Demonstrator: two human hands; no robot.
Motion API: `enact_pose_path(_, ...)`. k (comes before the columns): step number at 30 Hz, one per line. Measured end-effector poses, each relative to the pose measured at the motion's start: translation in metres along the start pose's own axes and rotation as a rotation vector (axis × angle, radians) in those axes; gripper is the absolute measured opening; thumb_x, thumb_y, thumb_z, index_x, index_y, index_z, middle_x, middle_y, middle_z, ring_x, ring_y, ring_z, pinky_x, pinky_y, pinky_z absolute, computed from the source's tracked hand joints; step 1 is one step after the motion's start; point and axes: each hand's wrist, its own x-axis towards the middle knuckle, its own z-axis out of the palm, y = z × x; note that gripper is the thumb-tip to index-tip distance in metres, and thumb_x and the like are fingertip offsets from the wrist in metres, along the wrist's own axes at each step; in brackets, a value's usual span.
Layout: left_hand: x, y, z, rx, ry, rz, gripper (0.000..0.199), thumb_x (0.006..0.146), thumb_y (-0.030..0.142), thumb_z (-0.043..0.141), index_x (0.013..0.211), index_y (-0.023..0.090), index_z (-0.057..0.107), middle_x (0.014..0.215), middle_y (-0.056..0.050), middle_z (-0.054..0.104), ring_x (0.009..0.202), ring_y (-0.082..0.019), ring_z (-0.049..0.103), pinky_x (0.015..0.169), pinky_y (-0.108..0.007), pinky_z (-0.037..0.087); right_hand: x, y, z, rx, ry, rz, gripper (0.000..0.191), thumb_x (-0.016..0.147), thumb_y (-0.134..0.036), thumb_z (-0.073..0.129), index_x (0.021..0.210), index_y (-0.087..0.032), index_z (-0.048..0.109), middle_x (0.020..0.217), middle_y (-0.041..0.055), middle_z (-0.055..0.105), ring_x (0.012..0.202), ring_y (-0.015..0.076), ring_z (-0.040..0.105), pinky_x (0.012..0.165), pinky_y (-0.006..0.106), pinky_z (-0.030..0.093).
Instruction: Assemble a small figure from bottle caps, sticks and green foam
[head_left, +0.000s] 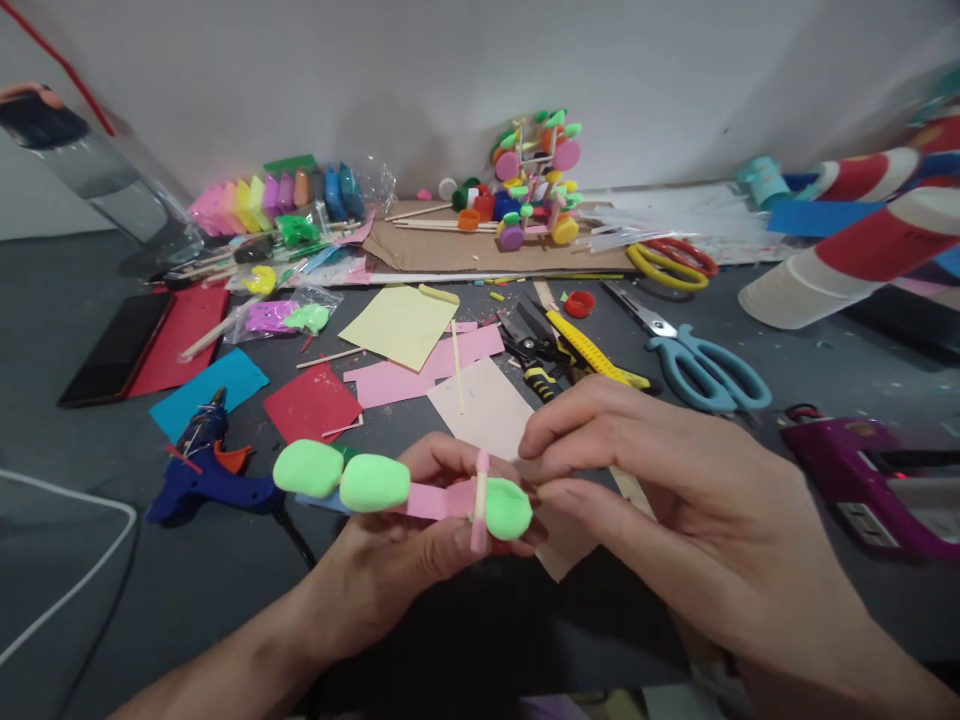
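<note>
A small craft model point(375, 482) with three bright green clay pads, a pink paper strip and a short stick with pink ends is held up near the lower middle. My left hand point(390, 560) grips it from below, the thumb pressed near the stick. My right hand point(675, 510) is at the model's right end, its thumb and fingertips close together beside the round green pad; whether they touch or pinch anything is hidden. Beneath the hands lies a pale paper sheet point(487, 405).
A blue glue gun point(217, 470) lies left, with red paper point(313, 402) near it. Blue-handled scissors point(697, 365), yellow-black cutters point(536, 360) and a yellow knife point(589, 350) lie beyond the hands. Another colourful model point(536, 180) stands at the back. A purple device point(862, 480) sits right.
</note>
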Motion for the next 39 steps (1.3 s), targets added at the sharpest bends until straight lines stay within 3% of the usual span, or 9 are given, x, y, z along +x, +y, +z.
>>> enact_pose_path(4, -0.0025, 0.0069, 0.0026, 0.185, 0.035, 0.004, 0.020, 0.090, 0.032, 0.068, 0.108, 0.024, 0.063, 0.106, -0.003, 0.068, 0.091, -0.015, 0.062, 0.080, -0.024, 0.048, -0.0005, -0.0024, -0.0003, 0.100, -0.082, 0.143, 0.025, 0.094, -0.024, 0.061, 0.069, -0.020, 0.064, 0.076, -0.0032, 0.062, 0.070, 0.0076, 0.060, 0.063, 0.021, 0.046)
enact_pose_path(11, -0.0009, 0.0098, 0.0045, 0.331, 0.041, 0.049, 0.018, 0.091, 0.033, 0.067, 0.107, 0.028, 0.062, 0.109, 0.001, 0.065, 0.094, -0.012, 0.060, 0.081, -0.021, 0.047, -0.0036, -0.0033, 0.0004, 0.071, -0.139, 0.258, 0.022, 0.093, -0.029, 0.064, 0.073, -0.021, 0.062, 0.078, -0.0049, 0.061, 0.070, 0.0074, 0.057, 0.065, 0.023, 0.042)
enact_pose_path(16, -0.0017, 0.0096, 0.0047, 0.330, 0.014, 0.050, 0.018, 0.094, 0.031, 0.063, 0.112, 0.030, 0.060, 0.108, 0.002, 0.064, 0.086, -0.009, 0.062, 0.075, -0.018, 0.047, -0.0037, -0.0026, 0.0021, 0.025, -0.126, 0.250, 0.022, 0.095, -0.029, 0.061, 0.075, -0.021, 0.062, 0.080, -0.0052, 0.061, 0.072, 0.0071, 0.057, 0.066, 0.023, 0.042)
enact_pose_path(24, -0.0024, 0.0099, 0.0026, 0.398, 0.067, 0.066, 0.021, 0.092, 0.037, 0.064, 0.110, 0.026, 0.061, 0.109, -0.002, 0.064, 0.095, -0.016, 0.060, 0.087, -0.028, 0.048, -0.0017, -0.0015, -0.0036, 0.088, -0.064, 0.247, 0.020, 0.097, -0.025, 0.058, 0.078, -0.022, 0.065, 0.079, -0.0058, 0.064, 0.072, 0.0056, 0.060, 0.064, 0.018, 0.044)
enact_pose_path(27, -0.0021, 0.0099, 0.0038, 0.384, 0.064, 0.068, 0.020, 0.092, 0.035, 0.065, 0.110, 0.028, 0.061, 0.110, -0.001, 0.064, 0.097, -0.015, 0.061, 0.083, -0.025, 0.048, -0.0024, -0.0009, -0.0017, 0.088, -0.118, 0.282, 0.018, 0.095, -0.027, 0.060, 0.078, -0.022, 0.064, 0.078, -0.0065, 0.064, 0.070, 0.0053, 0.059, 0.063, 0.018, 0.043)
enact_pose_path(33, -0.0024, 0.0084, 0.0069, 0.329, 0.065, 0.047, 0.023, 0.093, 0.032, 0.065, 0.115, 0.030, 0.058, 0.102, 0.001, 0.063, 0.081, -0.008, 0.058, 0.067, -0.016, 0.045, -0.0035, -0.0032, 0.0031, 0.038, -0.137, 0.283, 0.017, 0.096, -0.029, 0.061, 0.079, -0.023, 0.063, 0.076, -0.0079, 0.062, 0.068, 0.0040, 0.057, 0.064, 0.018, 0.042)
enact_pose_path(39, -0.0015, 0.0081, 0.0059, 0.284, 0.066, 0.017, 0.022, 0.091, 0.031, 0.067, 0.111, 0.028, 0.059, 0.102, 0.000, 0.065, 0.086, -0.010, 0.062, 0.074, -0.019, 0.047, -0.0016, -0.0040, 0.0018, 0.030, -0.106, 0.273, 0.017, 0.096, -0.025, 0.061, 0.079, -0.023, 0.064, 0.075, -0.0082, 0.061, 0.066, 0.0031, 0.056, 0.061, 0.017, 0.041)
